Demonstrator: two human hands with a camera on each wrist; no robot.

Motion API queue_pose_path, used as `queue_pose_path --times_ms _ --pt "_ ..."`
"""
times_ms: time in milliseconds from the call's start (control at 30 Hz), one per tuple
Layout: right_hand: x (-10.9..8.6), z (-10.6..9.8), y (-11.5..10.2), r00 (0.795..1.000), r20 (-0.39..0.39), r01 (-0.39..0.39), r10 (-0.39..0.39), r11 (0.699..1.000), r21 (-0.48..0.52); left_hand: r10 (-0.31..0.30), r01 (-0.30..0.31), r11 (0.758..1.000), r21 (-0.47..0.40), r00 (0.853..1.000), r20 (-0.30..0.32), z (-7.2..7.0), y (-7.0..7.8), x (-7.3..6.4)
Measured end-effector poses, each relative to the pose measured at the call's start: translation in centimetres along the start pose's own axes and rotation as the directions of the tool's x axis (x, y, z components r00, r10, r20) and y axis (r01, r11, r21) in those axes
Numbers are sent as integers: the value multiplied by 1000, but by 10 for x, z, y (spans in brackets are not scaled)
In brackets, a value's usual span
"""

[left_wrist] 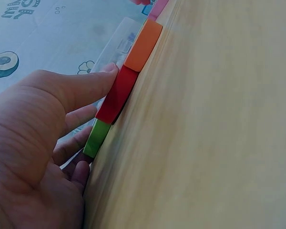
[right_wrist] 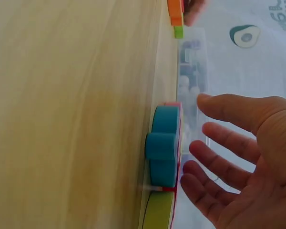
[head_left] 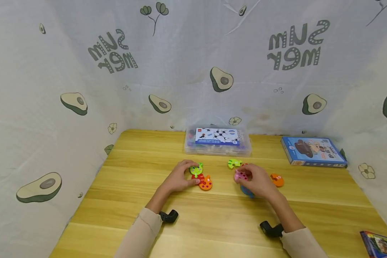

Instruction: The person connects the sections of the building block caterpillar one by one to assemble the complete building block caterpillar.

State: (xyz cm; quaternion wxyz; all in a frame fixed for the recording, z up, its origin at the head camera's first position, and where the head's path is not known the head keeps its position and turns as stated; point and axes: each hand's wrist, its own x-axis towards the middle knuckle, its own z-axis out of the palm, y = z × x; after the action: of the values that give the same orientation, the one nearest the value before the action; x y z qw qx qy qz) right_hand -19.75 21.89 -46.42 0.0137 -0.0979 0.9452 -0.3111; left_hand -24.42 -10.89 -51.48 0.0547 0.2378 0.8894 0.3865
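My left hand [head_left: 180,176] holds joined wooden caterpillar puzzle pieces flat on the table. Its thumb presses the red piece [left_wrist: 117,97], while other fingers lie around the smiling green head piece [head_left: 196,169]. Attached to the red one is an orange dotted piece [head_left: 206,183]. My right hand [head_left: 258,181] hovers over loose puzzle pieces. Its thumb and fingers are spread around a pink dotted piece [head_left: 240,175]; in the right wrist view they look apart from the pieces. Partly under that hand is a blue piece [right_wrist: 164,145]. A striped light green piece [head_left: 234,163] lies just beyond.
An orange piece numbered 10 [head_left: 277,180] lies right of my right hand. A clear plastic case [head_left: 190,148] with a molecule-model label stands at the back. A blue box [head_left: 316,152] lies at back right, and a small box [head_left: 380,245] near the front right edge.
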Motion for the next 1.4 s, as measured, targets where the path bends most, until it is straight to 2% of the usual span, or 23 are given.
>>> queue_pose_path --times_ms 67,200,367,633,900,1267,1400 --pt "0 -1 2 1000 25 1 0 1000 -25 2 -2 1000 4 1000 1 0 -1 0" --pt "1 2 1 997 66 50 -45 996 -71 4 -4 1000 1 1000 3 0 -1 0" --pt "3 9 -4 989 123 87 -80 995 -52 10 -9 1000 -13 1000 10 0 -1 -1" --pt "6 15 -10 990 111 91 -87 995 -38 11 -11 999 -45 1000 14 0 0 -1" --pt "6 18 -9 984 110 144 -139 989 -39 11 -10 998 -60 1000 22 -2 -1 -1" --pt "8 20 -12 989 130 72 -69 997 -21 -2 3 999 -35 1000 25 0 -1 -1" --pt "8 20 -13 987 139 79 -75 997 -21 -1 2 1000 -29 1000 27 0 -2 -1"
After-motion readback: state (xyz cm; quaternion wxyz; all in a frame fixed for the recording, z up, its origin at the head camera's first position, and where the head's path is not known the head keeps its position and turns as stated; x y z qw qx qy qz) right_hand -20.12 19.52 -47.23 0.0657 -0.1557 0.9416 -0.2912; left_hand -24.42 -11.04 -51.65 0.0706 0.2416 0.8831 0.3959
